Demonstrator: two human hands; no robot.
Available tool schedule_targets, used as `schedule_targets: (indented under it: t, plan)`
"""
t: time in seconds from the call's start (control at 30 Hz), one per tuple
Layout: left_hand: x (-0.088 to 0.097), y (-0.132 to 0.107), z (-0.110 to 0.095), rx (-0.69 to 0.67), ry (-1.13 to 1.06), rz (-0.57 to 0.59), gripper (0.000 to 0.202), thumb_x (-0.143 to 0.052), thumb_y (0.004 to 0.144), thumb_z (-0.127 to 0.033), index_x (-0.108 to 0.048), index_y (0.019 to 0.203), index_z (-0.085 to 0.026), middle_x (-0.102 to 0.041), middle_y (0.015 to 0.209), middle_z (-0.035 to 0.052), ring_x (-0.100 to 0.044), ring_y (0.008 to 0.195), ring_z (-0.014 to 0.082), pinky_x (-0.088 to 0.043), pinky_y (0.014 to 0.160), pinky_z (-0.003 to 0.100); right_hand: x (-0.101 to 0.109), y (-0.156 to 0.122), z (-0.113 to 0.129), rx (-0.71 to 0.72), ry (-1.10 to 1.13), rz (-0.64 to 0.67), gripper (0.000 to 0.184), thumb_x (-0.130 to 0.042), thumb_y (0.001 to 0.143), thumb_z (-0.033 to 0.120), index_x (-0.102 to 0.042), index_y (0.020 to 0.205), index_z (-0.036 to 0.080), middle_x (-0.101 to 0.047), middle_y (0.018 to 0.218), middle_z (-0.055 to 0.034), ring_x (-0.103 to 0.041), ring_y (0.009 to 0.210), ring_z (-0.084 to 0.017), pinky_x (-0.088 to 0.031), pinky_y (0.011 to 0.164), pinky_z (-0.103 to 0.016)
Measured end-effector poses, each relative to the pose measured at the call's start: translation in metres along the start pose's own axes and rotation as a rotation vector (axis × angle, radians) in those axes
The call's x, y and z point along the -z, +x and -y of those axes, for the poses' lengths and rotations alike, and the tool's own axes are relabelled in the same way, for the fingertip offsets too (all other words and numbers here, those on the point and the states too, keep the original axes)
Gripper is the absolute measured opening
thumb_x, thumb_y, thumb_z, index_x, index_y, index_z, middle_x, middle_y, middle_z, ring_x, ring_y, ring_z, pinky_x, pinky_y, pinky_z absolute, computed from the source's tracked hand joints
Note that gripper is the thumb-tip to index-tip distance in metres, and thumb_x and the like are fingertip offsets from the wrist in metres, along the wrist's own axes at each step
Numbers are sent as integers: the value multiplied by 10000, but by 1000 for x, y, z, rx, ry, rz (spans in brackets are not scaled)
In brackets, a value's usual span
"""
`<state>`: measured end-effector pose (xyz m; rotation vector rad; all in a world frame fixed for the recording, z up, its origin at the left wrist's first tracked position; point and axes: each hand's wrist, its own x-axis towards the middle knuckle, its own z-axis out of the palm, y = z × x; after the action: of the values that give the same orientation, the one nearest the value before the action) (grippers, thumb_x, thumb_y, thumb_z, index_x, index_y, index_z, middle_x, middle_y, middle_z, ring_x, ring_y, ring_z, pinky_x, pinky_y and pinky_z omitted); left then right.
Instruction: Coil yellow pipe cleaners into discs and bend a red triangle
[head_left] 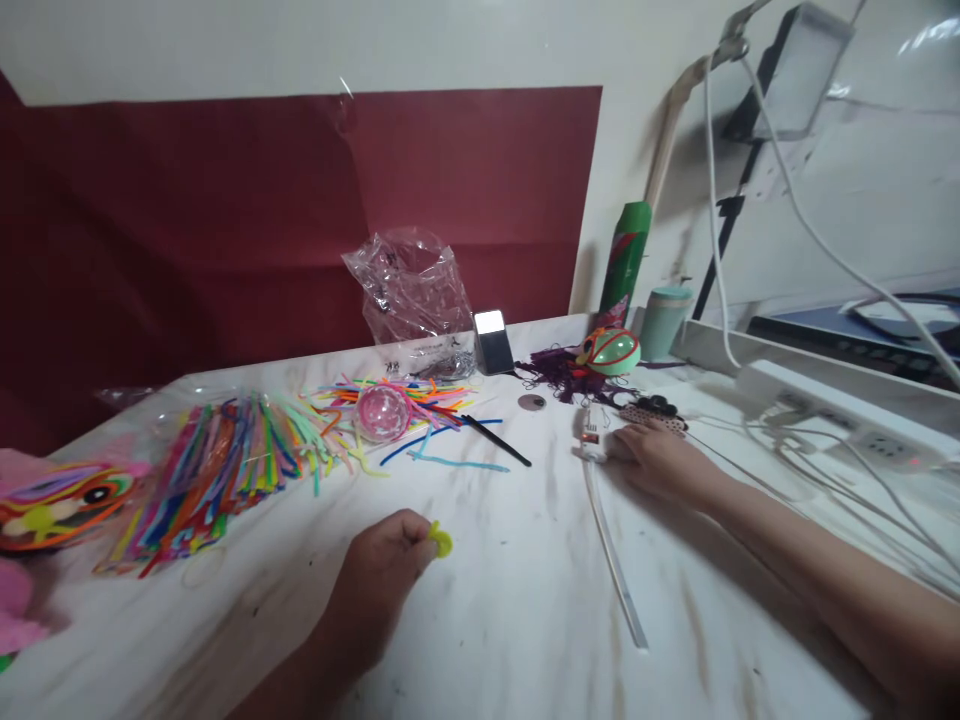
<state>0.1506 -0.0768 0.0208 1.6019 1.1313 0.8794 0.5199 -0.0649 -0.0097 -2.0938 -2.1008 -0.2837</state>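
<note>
My left hand (379,580) rests low on the white marble table (525,600), its fingers pinched on a small yellow curled pipe-cleaner piece (440,541). My right hand (652,455) reaches out to the right of centre, knuckles up, fingers curled at a small orange-and-white tool (587,437) at the top of a long white strip (611,550). Whether it grips the tool is hidden. A pile of coloured pipe cleaners (225,460) lies to the left, with a pink glitter ball (381,412) beside it.
A clear plastic bag (411,290), a small silver box (493,341), a green spray can (624,262), a teal cup (664,320) and a green round craft (609,351) stand at the back. A power strip (840,425) with cables lies right. A colourful craft face (60,500) sits far left.
</note>
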Motion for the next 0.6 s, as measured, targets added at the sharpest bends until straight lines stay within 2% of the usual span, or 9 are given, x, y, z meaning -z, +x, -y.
schedule_targets:
  t: [0.2, 0.3, 0.37, 0.43, 0.5, 0.53, 0.6]
  plan:
    - [-1, -1, 1, -43, 14, -18, 175, -554, 694, -284, -504, 583, -158, -417, 525, -44, -356, 515, 89, -294, 499, 198, -1, 0, 8, -34, -36, -46, 115, -483, 692, 186, -567, 758, 144, -610, 879, -154, -487, 933, -299, -390, 751, -354]
    - [-1, -3, 1, -141, 96, -73, 153, -554, 706, -254, -524, 591, -159, -483, 558, -28, -431, 552, 104, -346, 546, 209, 4, -6, 7, -23, -63, -129, 138, -494, 679, 178, -562, 790, 132, -582, 993, -195, -475, 964, -314, -378, 796, -371]
    - [-1, -4, 2, -249, 143, -102, 136, -541, 722, -224, -534, 603, -159, -526, 603, -8, -482, 599, 118, -378, 592, 220, 12, -10, 10, 8, -51, -146, 187, -463, 711, 195, -556, 854, 116, -593, 930, -209, -504, 889, -310, -379, 791, -385]
    - [0, -4, 3, -365, 178, -140, 116, -525, 736, -193, -541, 627, -156, -554, 657, 10, -515, 648, 127, -400, 643, 230, 22, -13, 21, -38, 64, -231, 236, -452, 726, 230, -539, 913, 116, -595, 894, -200, -519, 854, -301, -406, 748, -377]
    - [1, -3, 5, -454, 191, -191, 101, -529, 731, -175, -543, 634, -156, -562, 668, 17, -525, 650, 126, -409, 646, 233, 33, -15, 40, -101, 288, -304, 303, -472, 719, 307, -512, 987, 170, -595, 945, -157, -562, 826, -265, -443, 693, -344]
    - [2, -2, 5, -472, 191, -219, 94, -530, 728, -167, -543, 636, -156, -565, 669, 18, -528, 651, 127, -412, 646, 234, 37, -17, 52, -159, 366, -325, 311, -470, 717, 355, -518, 984, 203, -609, 911, -134, -578, 808, -268, -451, 694, -361]
    - [5, -1, 6, -461, 182, -264, 81, -535, 721, -157, -547, 641, -156, -569, 671, 18, -532, 654, 128, -417, 644, 235, 43, -22, 80, -64, 573, -251, 308, -477, 680, 404, -571, 923, 239, -634, 910, -118, -592, 864, -299, -457, 754, -401]
